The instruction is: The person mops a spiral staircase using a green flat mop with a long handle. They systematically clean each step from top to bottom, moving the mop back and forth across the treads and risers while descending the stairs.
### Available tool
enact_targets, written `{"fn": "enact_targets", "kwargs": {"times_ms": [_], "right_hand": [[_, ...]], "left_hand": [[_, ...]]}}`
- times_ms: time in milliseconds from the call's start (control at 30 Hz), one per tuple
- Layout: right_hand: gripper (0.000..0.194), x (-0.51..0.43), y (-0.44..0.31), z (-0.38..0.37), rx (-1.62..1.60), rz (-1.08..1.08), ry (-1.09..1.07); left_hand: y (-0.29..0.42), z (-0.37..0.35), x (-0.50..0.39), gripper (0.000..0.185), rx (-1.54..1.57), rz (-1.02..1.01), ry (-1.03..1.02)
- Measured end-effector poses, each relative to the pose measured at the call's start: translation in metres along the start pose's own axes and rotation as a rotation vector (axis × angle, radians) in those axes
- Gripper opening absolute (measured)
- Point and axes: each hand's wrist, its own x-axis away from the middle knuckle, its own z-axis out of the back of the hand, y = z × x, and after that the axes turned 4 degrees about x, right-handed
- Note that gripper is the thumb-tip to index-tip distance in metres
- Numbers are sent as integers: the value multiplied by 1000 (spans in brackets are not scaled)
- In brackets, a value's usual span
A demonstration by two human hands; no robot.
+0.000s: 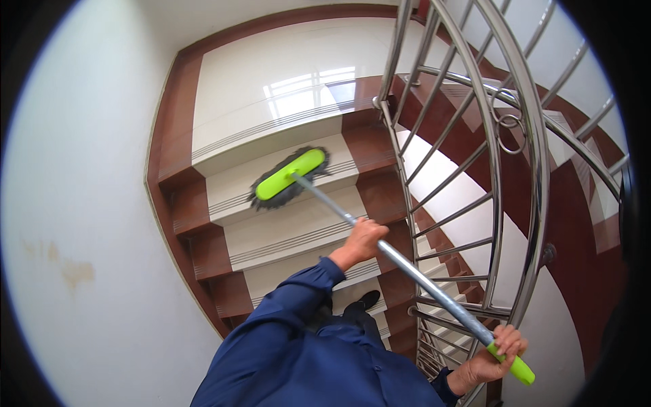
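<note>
A flat dust mop with a lime-green head plate (290, 174) and dark grey fringe lies across a stair tread (335, 145) just below the landing. Its fringe hangs over the front edge of that tread. From the head, a grey metal pole (432, 287) slants down to the right. My left hand (360, 240) is wrapped around the pole's middle, where a thinner section meets a thicker one. Lower right, beside the handrail, my right hand (496, 354) grips the pole's end at its green handle grip (521, 370).
A stainless-steel railing (496, 203) with rings curves along the right side, with lower stairs visible through its bars. On the left stands a white wall (91, 203) with a brownish stain. The glossy landing (239, 76) lies ahead; my dark shoe (370, 299) rests on a lower step.
</note>
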Motion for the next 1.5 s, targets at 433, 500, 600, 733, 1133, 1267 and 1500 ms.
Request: {"fn": "enact_targets", "kwargs": {"times_ms": [433,500,600,733,1133,1267,1500], "right_hand": [[24,26,16,-30,-159,-57,34],[21,27,28,-21,-242,-197,3],[10,24,44,-6,-334,-340,-9],[10,26,42,11,-329,-317,69],[21,7,25,45,-67,-69,180],[23,6,33,47,11,-62,156],[24,26,26,48,44,-95,154]], "left_hand": [[-17,31,35,17,-27,107,-65],[-22,32,52,17,-70,167,-94],[-24,24,63,17,-130,230,-120],[-20,9,49,17,-153,210,-148],[19,-85,-88,20,-61,-101,12],[20,-104,-104,23,-29,-134,129],[14,-95,-86,16,21,-160,-1]]}}
